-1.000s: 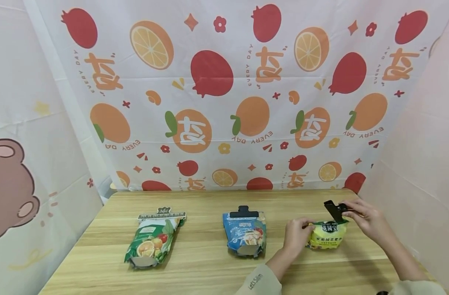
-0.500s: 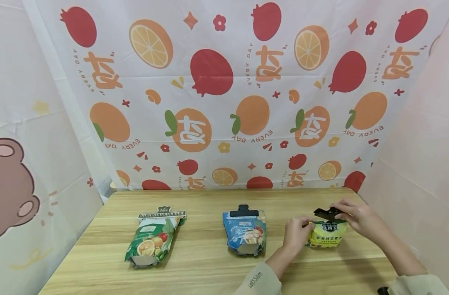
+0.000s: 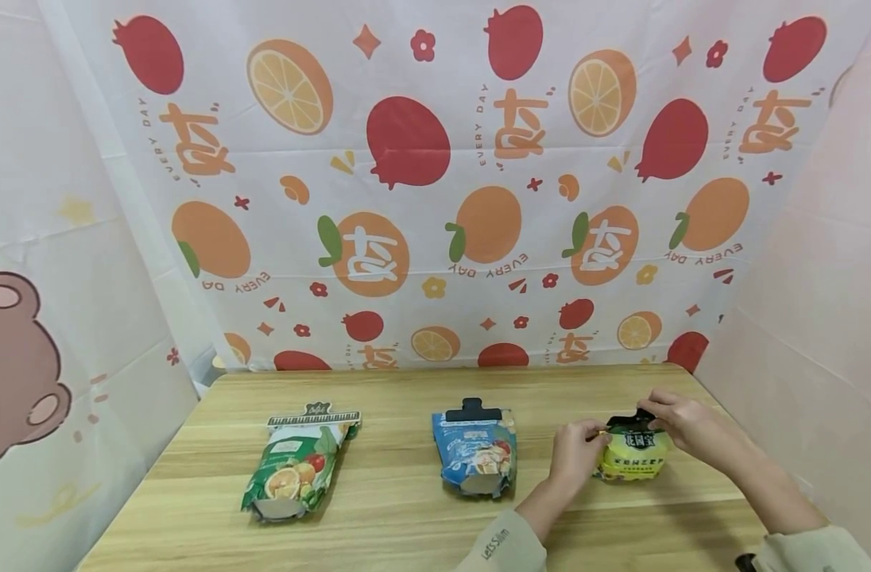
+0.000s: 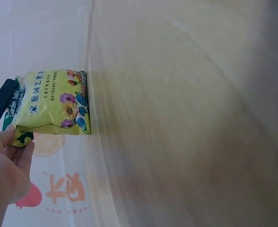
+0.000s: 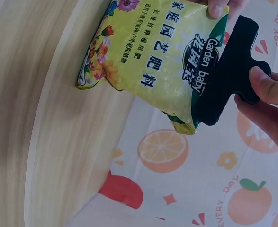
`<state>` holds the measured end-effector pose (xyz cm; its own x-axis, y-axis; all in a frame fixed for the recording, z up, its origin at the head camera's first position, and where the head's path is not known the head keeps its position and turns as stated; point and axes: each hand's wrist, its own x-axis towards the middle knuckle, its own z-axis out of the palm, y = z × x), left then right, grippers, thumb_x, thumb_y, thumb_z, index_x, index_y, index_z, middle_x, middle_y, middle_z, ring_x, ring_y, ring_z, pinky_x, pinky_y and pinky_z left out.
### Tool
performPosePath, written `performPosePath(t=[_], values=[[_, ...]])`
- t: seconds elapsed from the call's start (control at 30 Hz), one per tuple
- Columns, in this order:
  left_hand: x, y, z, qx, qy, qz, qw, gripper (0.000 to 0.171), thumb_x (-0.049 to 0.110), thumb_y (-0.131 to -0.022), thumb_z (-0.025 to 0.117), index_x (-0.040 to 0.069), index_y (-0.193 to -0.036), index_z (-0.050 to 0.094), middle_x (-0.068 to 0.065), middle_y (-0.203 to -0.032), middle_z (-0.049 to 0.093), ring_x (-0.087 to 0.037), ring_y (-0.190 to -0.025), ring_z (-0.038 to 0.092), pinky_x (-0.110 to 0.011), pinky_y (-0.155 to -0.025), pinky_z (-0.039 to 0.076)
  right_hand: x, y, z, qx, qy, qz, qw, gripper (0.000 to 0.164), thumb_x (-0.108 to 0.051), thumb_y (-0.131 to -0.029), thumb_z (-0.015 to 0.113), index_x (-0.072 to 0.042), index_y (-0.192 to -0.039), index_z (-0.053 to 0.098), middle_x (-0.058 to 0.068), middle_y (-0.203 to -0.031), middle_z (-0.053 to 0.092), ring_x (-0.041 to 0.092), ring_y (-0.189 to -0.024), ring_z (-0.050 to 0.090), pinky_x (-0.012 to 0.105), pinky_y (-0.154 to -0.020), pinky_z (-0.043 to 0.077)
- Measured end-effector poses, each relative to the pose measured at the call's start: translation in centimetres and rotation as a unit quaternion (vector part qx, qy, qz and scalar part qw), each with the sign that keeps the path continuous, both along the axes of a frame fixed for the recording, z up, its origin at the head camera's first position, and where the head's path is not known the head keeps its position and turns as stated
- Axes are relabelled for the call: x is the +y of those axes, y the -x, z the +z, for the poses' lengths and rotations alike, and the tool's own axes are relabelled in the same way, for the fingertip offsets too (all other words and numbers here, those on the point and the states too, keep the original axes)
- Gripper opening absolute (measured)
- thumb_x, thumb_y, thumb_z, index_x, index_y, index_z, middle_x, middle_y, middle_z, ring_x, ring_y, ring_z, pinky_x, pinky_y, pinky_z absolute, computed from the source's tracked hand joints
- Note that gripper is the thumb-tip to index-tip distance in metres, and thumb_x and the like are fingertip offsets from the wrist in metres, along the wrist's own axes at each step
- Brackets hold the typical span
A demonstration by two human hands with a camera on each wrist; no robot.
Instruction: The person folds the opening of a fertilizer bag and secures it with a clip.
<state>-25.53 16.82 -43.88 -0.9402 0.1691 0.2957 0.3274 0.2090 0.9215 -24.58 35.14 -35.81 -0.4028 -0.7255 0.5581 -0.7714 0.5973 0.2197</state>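
Observation:
A yellow fertilizer bag (image 3: 632,459) with a green top edge stands on the table at the right. My left hand (image 3: 577,459) pinches its top left corner, the thumb and fingers on either side in the left wrist view. With my right hand (image 3: 693,425) I pinch the tab of a black bag clip (image 5: 228,71) between thumb and fingers. The clip's long bar lies across the bag's top edge, over the green strip, in the right wrist view. Printed flowers (image 4: 70,106) show near the bag's bottom.
A blue bag (image 3: 476,457) with a black clip (image 3: 473,410) on its top lies mid-table. Farther left lies a green and white bag (image 3: 292,469) with a ruler-patterned clip (image 3: 314,416). A fruit-print curtain (image 3: 421,238) hangs behind the wooden table (image 3: 392,508).
My right hand has brought the black clip down and left onto the yellow bag's top edge, turning it from tilted to lying along that edge. My left hand keeps its place at the corner.

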Motion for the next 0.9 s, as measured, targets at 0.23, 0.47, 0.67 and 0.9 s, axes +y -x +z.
performPosePath(t=[0.23,0.47,0.67,0.9], values=[[-0.11,-0.02,0.10,0.000,-0.001,0.000,1.0000,0.012,0.008,-0.082,0.069,0.009,-0.094,0.073,0.004,-0.088,0.068,-0.001,-0.081,0.060,-0.016,-0.064,0.048,-0.04,0.20,-0.01,0.011,-0.026,-0.009,1.000,0.066,-0.036,-0.099,0.019,0.005,-0.086,0.068,0.000,-0.076,0.050,0.005,-0.059,0.053,0.010,-0.048,0.042],[-0.19,-0.10,0.16,0.007,0.006,-0.003,1.0000,0.017,0.004,-0.084,0.065,0.008,-0.100,0.071,0.002,-0.093,0.068,-0.001,-0.079,0.060,-0.015,-0.061,0.047,-0.18,0.10,-0.19,-0.008,-0.050,-0.032,0.998,0.012,0.000,-0.077,0.071,0.006,-0.087,0.068,0.005,-0.077,0.054,0.011,-0.059,0.056,0.015,-0.047,0.045],[-0.19,-0.15,0.30,-0.008,0.007,-0.017,0.9998,0.026,-0.002,-0.086,0.057,0.007,-0.108,0.067,0.002,-0.099,0.067,-0.002,-0.037,0.036,-0.015,-0.039,0.033,-0.56,0.14,-0.16,-0.005,-0.059,-0.048,0.997,0.035,0.011,-0.053,0.079,0.005,-0.086,0.068,0.007,-0.077,0.055,0.014,-0.058,0.057,0.018,-0.048,0.047],[-0.16,-0.22,0.40,-0.001,0.010,-0.016,0.9998,0.025,-0.005,-0.084,0.058,0.005,-0.105,0.068,-0.002,-0.098,0.067,0.001,-0.048,0.045,-0.014,-0.044,0.038,-0.72,0.21,-0.66,-0.025,-0.063,-0.047,0.997,0.031,0.008,-0.056,0.079,0.005,-0.084,0.068,0.003,-0.074,0.052,0.013,-0.058,0.054,0.016,-0.048,0.046]])
